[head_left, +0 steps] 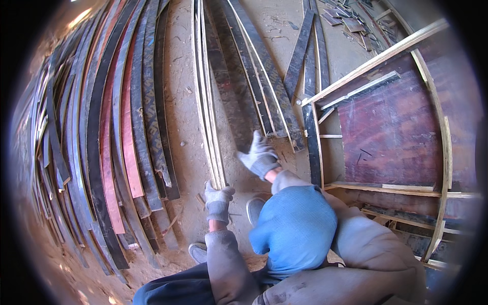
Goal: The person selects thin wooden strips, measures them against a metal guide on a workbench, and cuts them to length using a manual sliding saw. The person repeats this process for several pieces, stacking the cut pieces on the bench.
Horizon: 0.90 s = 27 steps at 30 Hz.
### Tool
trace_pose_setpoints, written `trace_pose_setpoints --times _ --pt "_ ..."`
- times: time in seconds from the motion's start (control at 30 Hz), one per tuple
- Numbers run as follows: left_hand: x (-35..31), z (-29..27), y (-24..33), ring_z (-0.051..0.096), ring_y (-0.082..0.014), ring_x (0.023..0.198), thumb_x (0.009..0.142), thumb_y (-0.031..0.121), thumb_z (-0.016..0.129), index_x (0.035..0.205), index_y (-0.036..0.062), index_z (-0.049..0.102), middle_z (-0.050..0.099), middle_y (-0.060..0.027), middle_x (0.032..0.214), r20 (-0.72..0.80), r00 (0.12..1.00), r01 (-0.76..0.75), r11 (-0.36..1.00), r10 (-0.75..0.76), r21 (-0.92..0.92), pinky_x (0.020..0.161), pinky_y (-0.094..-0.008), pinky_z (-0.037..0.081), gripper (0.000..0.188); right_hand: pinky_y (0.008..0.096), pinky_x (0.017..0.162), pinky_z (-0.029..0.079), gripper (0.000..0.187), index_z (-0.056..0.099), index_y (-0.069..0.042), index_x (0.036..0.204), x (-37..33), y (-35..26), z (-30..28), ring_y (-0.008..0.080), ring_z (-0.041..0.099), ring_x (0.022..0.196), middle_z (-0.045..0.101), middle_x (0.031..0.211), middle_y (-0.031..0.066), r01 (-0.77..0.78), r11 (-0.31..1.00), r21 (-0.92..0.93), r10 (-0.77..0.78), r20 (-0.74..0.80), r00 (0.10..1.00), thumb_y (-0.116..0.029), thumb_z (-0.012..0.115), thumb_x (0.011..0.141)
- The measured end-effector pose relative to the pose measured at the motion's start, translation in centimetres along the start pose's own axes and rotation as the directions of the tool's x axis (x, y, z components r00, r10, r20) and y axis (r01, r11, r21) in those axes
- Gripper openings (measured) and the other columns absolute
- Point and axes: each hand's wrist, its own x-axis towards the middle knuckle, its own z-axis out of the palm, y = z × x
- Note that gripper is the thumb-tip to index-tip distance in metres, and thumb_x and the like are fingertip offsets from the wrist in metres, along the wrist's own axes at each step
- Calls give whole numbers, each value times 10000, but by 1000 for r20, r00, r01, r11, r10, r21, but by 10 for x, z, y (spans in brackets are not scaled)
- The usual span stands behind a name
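Note:
My left hand (218, 197), in a pale knitted glove, is closed round the near end of a narrow bundle of long plywood strips (207, 101). Their light layered edges face up, and they run away from me toward the far edge. My right hand (260, 155), gloved the same way, is in the air to the right of the bundle with its fingers apart and nothing in them. Just beyond it a wide dark plank (231, 96) looks smeared by motion. Beside that plank lie more dark strips (269, 86) with pale edges.
Many long black, grey and red strips (109, 142) lie side by side on the dirt floor (180, 127) at the left. At the right stands a wooden frame (373, 60) round a reddish panel (391, 132). Scrap pieces (353, 25) are heaped at the far right.

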Motion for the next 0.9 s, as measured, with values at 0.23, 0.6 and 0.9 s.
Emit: trace_pose_setpoints --times 0.23,0.6,0.9 --pt "-6 9 20 709 -221 732 758 -40 775 1125 6 655 717 -89 968 199 980 58 965 -6 -257 603 -345 627 388 465 876 600 906 493 52 1478 73 -19 28 386 709 1053 692 1144 257 -21 996 -89 6 -170 986 -409 853 787" --pt "-51 25 57 717 -229 789 779 -44 799 1188 3 586 703 -102 970 227 971 4 942 76 -335 574 -362 640 464 409 784 623 696 739 41 1071 62 4 -15 247 782 882 794 907 194 -11 947 322 -44 163 986 -509 924 687" --pt "-65 31 72 714 -217 770 810 -4 804 1284 -15 560 701 -117 1007 222 959 -111 953 178 -281 597 -355 629 533 416 719 584 686 741 -47 1167 -2 24 21 251 759 925 792 1018 121 229 779 583 -375 140 916 -690 647 947"
